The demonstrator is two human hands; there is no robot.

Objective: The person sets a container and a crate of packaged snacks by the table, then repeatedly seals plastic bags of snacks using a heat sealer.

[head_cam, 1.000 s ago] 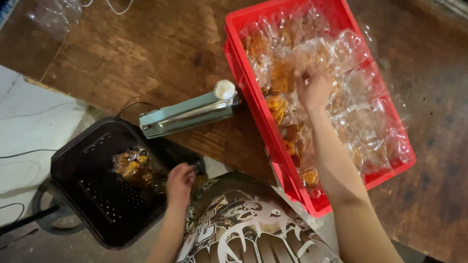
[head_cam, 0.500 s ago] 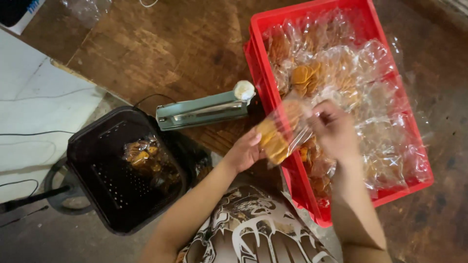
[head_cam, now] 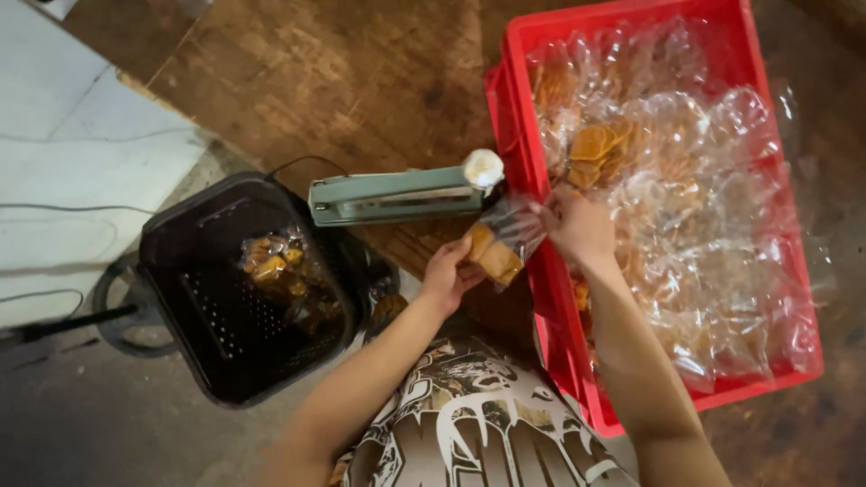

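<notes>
While over the red crate (head_cam: 541,298), both hands, left hand (head_cam: 448,275) and right hand (head_cam: 577,225), gripping one snack bag (head_cam: 501,243).

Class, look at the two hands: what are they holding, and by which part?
Both hold one clear snack bag: the left hand under its filled lower end, the right hand at its open top.

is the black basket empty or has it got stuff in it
Not empty: the black basket holds a few clear snack bags, with most of its perforated floor bare.

Red crate (head_cam: 577,379), black basket (head_cam: 180,234), green sealer (head_cam: 388,197)
</notes>
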